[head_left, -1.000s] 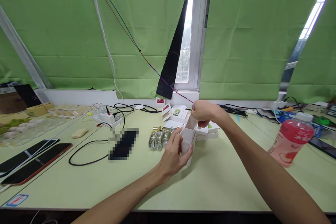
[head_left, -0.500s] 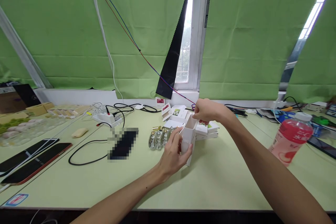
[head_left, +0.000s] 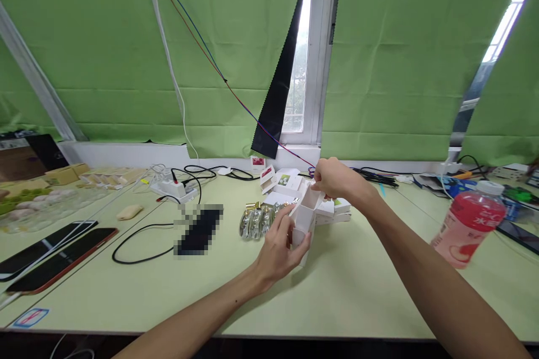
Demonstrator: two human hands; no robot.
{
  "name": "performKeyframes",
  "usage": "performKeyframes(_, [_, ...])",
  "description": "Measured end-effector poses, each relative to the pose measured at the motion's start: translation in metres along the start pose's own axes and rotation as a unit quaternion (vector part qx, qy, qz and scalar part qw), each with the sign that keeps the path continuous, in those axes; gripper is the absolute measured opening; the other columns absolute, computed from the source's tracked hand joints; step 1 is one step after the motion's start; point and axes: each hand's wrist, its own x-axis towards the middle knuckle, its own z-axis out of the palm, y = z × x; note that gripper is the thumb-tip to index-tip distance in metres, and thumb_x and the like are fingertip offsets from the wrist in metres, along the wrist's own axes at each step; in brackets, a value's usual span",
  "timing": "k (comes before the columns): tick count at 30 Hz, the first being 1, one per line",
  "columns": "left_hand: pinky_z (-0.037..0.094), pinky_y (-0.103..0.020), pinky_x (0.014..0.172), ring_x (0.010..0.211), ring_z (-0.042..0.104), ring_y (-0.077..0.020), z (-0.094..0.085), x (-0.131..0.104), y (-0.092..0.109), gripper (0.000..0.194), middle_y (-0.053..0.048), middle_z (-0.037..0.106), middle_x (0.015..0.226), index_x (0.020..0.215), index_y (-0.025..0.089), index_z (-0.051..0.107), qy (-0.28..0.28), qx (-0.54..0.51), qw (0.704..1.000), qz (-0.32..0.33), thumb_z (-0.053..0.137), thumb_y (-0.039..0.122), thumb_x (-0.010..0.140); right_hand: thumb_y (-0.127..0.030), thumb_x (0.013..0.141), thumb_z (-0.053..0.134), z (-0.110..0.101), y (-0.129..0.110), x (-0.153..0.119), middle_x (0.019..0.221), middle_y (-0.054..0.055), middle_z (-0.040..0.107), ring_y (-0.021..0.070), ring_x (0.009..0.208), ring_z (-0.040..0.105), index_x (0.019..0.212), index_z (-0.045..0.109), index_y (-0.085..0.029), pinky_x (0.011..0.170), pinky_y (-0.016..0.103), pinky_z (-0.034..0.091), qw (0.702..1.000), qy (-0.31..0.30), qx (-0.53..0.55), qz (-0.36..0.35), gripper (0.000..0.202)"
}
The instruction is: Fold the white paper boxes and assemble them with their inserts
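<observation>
A tall white box (head_left: 304,216) stands on the table with its top open, tilted slightly. My left hand (head_left: 281,247) is wrapped round the box's lower left side. At the upper right edge of the box, the fingers of my right hand (head_left: 330,178) are pinched on its rim or flap. Several glass bottles (head_left: 256,223) lie side by side just left of the box, one with a gold top. More white boxes (head_left: 288,181), some with a green picture, are piled behind it, partly hidden by my hands.
A pink drink bottle (head_left: 468,224) stands on the right. A power strip (head_left: 172,188), black cables and a blurred dark object (head_left: 200,230) lie left of centre. Farther left are two phones (head_left: 61,261), a yellowish soap-like piece (head_left: 129,212) and egg trays (head_left: 50,202).
The view has shifted slightly. My right hand has moved a little to the right with the box's top edge, and the opening looks a bit wider. Both hands keep their hold.
</observation>
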Motion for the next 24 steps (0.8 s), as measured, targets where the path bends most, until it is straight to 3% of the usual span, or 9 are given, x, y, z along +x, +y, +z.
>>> performKeyframes(13, [0.047,-0.018,0.045,0.065,0.057,-0.0075,0.001,0.000,-0.001,0.022,-0.014,0.060,0.124,0.090,0.020,0.044,0.012,-0.003,1.000,0.015,0.066,0.023,0.088,-0.019,0.091,0.065,0.014,0.004,0.006,0.062,0.008,0.066,0.0174,0.053,0.067,0.083,0.070,-0.011,0.047,0.022,0.040,1.000,-0.004,-0.017,-0.003,0.012])
performKeyframes(16, [0.046,-0.018,0.045,0.062,0.055,-0.0082,0.002,-0.001,-0.003,0.020,-0.007,0.063,0.101,0.094,0.020,0.046,0.007,0.005,1.000,0.018,0.065,0.025,0.089,-0.021,0.091,0.066,0.018,0.003,0.007,0.064,0.009,0.068,0.0179,0.055,0.067,0.086,0.071,-0.010,0.049,0.023,0.042,1.000,-0.007,-0.027,-0.006,0.013])
performKeyframes(19, [0.045,-0.019,0.046,0.057,0.051,-0.0084,0.003,-0.004,-0.005,0.022,0.002,0.055,0.077,0.089,0.021,0.044,-0.004,0.018,1.000,0.008,0.065,0.028,0.090,-0.020,0.090,0.065,0.020,0.003,0.006,0.065,0.010,0.069,0.0176,0.056,0.066,0.088,0.072,-0.010,0.052,0.024,0.043,0.999,-0.005,-0.042,-0.012,0.012])
performKeyframes(24, [0.043,-0.019,0.045,0.052,0.048,-0.0083,0.004,-0.006,-0.006,0.024,0.003,0.054,0.071,0.087,0.022,0.042,-0.007,0.039,0.999,0.004,0.065,0.030,0.089,-0.021,0.090,0.066,0.023,0.003,0.005,0.065,0.009,0.069,0.0164,0.060,0.066,0.088,0.073,-0.010,0.055,0.022,0.042,0.998,-0.003,-0.063,-0.021,0.013])
